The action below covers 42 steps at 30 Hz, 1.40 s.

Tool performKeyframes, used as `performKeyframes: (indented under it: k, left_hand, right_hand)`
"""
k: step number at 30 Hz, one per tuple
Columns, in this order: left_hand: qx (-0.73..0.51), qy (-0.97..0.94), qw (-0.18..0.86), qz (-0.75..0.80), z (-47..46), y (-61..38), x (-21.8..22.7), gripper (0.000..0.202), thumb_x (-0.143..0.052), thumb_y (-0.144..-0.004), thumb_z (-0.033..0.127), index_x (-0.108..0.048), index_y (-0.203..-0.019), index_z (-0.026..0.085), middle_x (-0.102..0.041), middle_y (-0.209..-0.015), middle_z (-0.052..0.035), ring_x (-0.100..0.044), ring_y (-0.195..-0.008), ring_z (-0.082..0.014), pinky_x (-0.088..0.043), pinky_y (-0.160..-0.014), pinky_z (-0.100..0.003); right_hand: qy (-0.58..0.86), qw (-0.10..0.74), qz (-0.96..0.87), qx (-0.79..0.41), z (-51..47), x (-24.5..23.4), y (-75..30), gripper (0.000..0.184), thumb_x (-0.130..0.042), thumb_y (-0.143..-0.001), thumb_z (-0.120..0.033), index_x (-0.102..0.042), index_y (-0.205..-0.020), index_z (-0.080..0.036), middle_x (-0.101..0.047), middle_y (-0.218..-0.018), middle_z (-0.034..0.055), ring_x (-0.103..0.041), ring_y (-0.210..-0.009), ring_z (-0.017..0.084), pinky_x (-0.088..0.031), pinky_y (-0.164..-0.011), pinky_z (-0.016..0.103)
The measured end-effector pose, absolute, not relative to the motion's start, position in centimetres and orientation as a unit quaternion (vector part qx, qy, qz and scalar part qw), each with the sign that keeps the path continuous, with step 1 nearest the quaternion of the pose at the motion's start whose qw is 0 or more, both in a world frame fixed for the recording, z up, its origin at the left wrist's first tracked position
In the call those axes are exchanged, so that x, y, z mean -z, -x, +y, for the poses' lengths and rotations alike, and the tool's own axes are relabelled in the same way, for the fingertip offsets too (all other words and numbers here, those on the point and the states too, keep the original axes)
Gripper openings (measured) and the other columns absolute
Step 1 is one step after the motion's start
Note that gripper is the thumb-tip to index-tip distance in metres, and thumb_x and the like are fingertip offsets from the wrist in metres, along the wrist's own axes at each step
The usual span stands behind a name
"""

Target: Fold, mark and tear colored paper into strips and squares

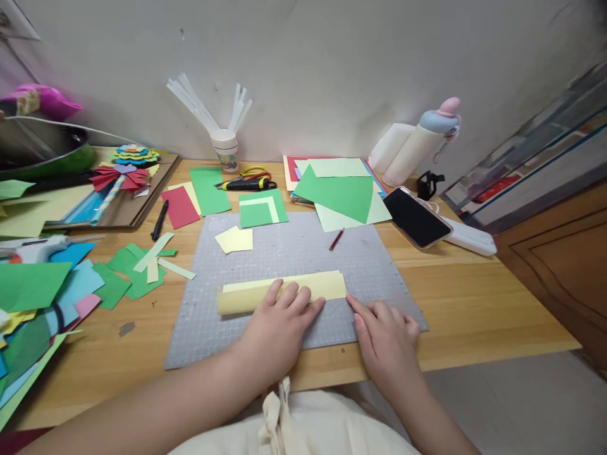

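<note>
A pale yellow sheet of paper [327, 285], its near long edge folded over, lies across the grey cutting mat [294, 246]. My left hand [279, 328] rests on the fold with its fingers spread and pressing down. My right hand [386, 332] is at the sheet's right end; its index finger points out and touches the near right corner, while the other fingers curl in. I see nothing inside that hand. Small pale yellow scraps [236, 240] lie on the mat beyond the sheet. A short dark red pencil [336, 239] is farther right.
Green offcuts [137, 272] and a glue gun [40, 248] lie left. Along the back are a box cutter [246, 184], a paper cup [224, 151] with white strips, and stacked coloured paper [336, 193]. A phone [417, 217] and bottle [420, 148] stand right.
</note>
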State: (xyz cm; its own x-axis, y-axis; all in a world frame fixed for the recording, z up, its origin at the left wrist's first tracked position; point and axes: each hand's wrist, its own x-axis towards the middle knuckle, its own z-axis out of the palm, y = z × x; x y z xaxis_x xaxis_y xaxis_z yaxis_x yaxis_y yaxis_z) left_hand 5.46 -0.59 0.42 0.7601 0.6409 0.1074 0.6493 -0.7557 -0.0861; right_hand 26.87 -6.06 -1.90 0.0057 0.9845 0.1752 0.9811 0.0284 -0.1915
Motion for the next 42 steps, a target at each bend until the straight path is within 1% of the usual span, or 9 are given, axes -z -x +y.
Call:
performKeyframes:
  k: [4, 7, 12, 15, 24, 30, 33, 37, 42]
  left_hand:
    - [0.035, 0.930, 0.093, -0.354, -1.1, -5.0, -0.5, 0.054, -0.052, -0.083, 0.025, -0.048, -0.137, 0.024, -0.058, -0.112, -0.0054, -0.044, -0.112, -0.0270, -0.020, -0.107, -0.046]
    - [0.015, 0.927, 0.093, -0.363, -1.8, -3.0, -0.9, 0.059, -0.056, -0.079, 0.026, -0.048, -0.138, 0.024, -0.057, -0.108, -0.0055, -0.044, -0.109, -0.0265, -0.019, -0.106, -0.044]
    - [0.017, 0.901, 0.095, -0.423, -3.2, 0.3, -1.0, 0.054, -0.054, -0.083, 0.022, -0.050, -0.136, 0.032, -0.058, -0.103, -0.0025, -0.047, -0.103, -0.0227, -0.020, -0.105, -0.041]
    - [0.019, 0.883, 0.092, -0.459, -3.9, 1.1, -0.9, 0.050, -0.055, -0.084, 0.021, -0.053, -0.132, 0.033, -0.059, -0.100, -0.0021, -0.049, -0.100, -0.0222, -0.021, -0.104, -0.042]
    - [0.054, 0.873, 0.100, -0.474, -4.6, 1.4, -1.1, 0.044, -0.052, -0.080, 0.014, -0.062, -0.122, 0.022, -0.062, -0.100, -0.0061, -0.050, -0.101, -0.0239, -0.023, -0.103, -0.041]
    - [0.040, 0.843, 0.078, -0.531, -5.5, 3.2, -1.2, 0.043, -0.050, -0.082, 0.013, -0.062, -0.121, 0.027, -0.064, -0.102, -0.0044, -0.052, -0.103, -0.0238, -0.024, -0.105, -0.043]
    - [0.030, 0.822, 0.074, -0.563, -5.9, 4.0, -1.4, 0.044, -0.048, -0.083, 0.011, -0.063, -0.120, 0.029, -0.064, -0.101, -0.0042, -0.053, -0.104, -0.0247, -0.027, -0.102, -0.043]
    - [0.016, 0.810, 0.083, -0.581, -6.3, 5.1, -1.5, 0.047, -0.043, -0.085, 0.008, -0.064, -0.122, 0.028, -0.065, -0.100, -0.0059, -0.054, -0.102, -0.0259, -0.030, -0.098, -0.044]
    - [0.003, 0.812, 0.088, -0.577, -6.7, 6.0, -1.4, 0.050, -0.045, -0.083, 0.009, -0.062, -0.126, 0.030, -0.065, -0.099, -0.0057, -0.054, -0.098, -0.0269, -0.032, -0.094, -0.044]
  right_hand:
    - [0.697, 0.136, -0.704, -0.009, -6.1, 2.1, -26.9, 0.038, -0.033, -0.100, -0.030, -0.060, -0.127, -0.030, -0.062, -0.091, 0.0057, -0.055, -0.086, 0.023, -0.030, -0.084, 0.045]
    - [0.697, 0.137, -0.703, -0.009, -6.2, 2.3, -27.0, 0.039, -0.033, -0.100, -0.031, -0.060, -0.127, -0.030, -0.062, -0.090, 0.0052, -0.055, -0.086, 0.023, -0.030, -0.084, 0.045]
    - [0.697, 0.141, -0.703, -0.007, -6.1, 2.8, -27.4, 0.040, -0.031, -0.100, -0.033, -0.061, -0.127, -0.030, -0.063, -0.090, 0.0051, -0.055, -0.085, 0.023, -0.031, -0.082, 0.044]
    - [0.693, 0.138, -0.708, -0.012, -6.1, 2.9, -27.6, 0.039, -0.033, -0.099, -0.033, -0.061, -0.126, -0.031, -0.063, -0.088, 0.0047, -0.055, -0.083, 0.023, -0.031, -0.081, 0.045]
    - [0.701, 0.146, -0.698, 0.002, -6.2, 2.5, -26.8, 0.039, -0.032, -0.099, -0.029, -0.063, -0.124, -0.028, -0.062, -0.087, 0.0050, -0.057, -0.085, 0.024, -0.033, -0.082, 0.047]
    - [0.700, 0.149, -0.698, -0.009, -6.2, 2.7, -27.0, 0.039, -0.032, -0.099, -0.031, -0.062, -0.124, -0.029, -0.062, -0.087, 0.0053, -0.056, -0.085, 0.025, -0.032, -0.082, 0.046]
    - [0.697, 0.148, -0.701, -0.005, -6.2, 2.7, -27.1, 0.040, -0.031, -0.100, -0.031, -0.062, -0.125, -0.029, -0.062, -0.088, 0.0051, -0.057, -0.085, 0.025, -0.032, -0.081, 0.046]
    - [0.695, 0.153, -0.703, 0.000, -6.2, 2.8, -27.2, 0.039, -0.032, -0.100, -0.032, -0.061, -0.125, -0.030, -0.062, -0.086, 0.0044, -0.057, -0.084, 0.024, -0.032, -0.081, 0.045]
    - [0.694, 0.157, -0.703, -0.003, -6.2, 2.8, -27.2, 0.038, -0.032, -0.100, -0.032, -0.060, -0.126, -0.031, -0.062, -0.087, 0.0039, -0.057, -0.085, 0.024, -0.032, -0.081, 0.045]
